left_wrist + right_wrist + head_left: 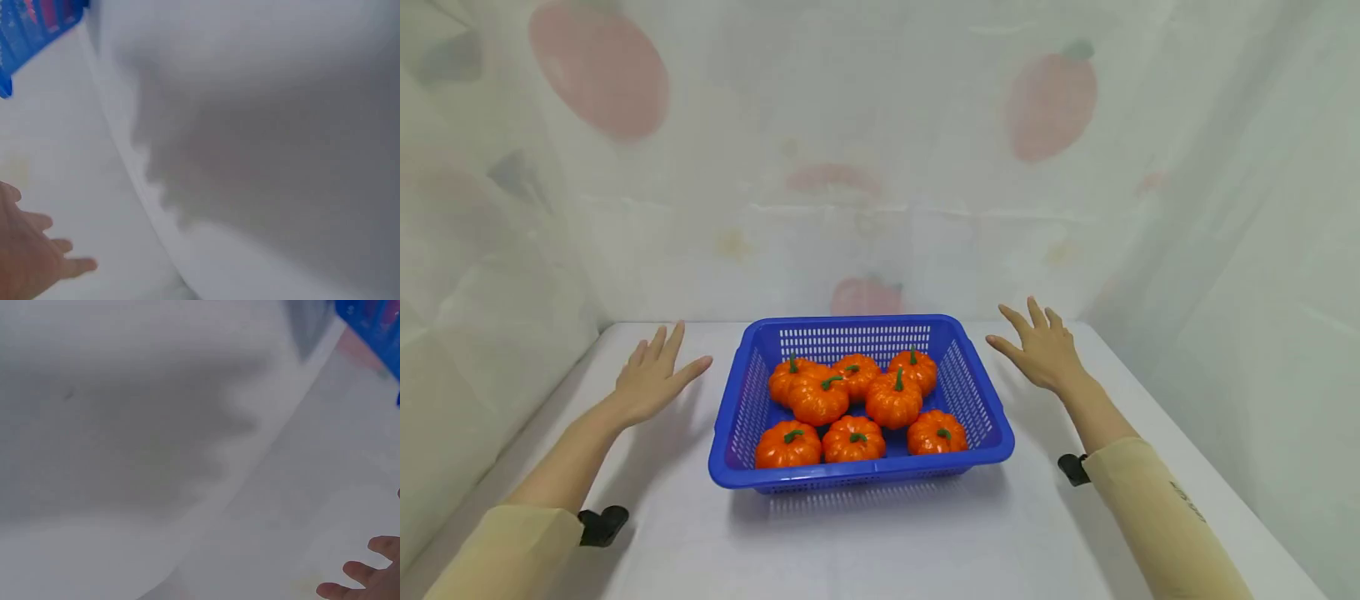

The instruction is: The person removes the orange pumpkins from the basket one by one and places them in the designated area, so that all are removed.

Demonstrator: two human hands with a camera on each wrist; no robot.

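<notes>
A blue plastic basket (pixel 868 477) with slotted walls stands in the middle of the white table, and several small orange pumpkins (pixel 853 439) with green stems lie in it. To its left hovers my left hand (pixel 651 383), fingers spread and holding nothing. My right hand (pixel 1041 350) is held out on the basket's right side, its fingers also spread and apart from everything. In the left wrist view part of the left hand (pixel 28 256) shows at the lower left; fingers of the right hand (pixel 375 575) show at the lower right of the right wrist view.
Behind the table (pixel 865 550) hangs a pale curtain (pixel 910 233) printed with faded red fruit, and it continues along both sides. Each wrist carries a black strap device (pixel 602 526). Both hands cast shadows on the white surface.
</notes>
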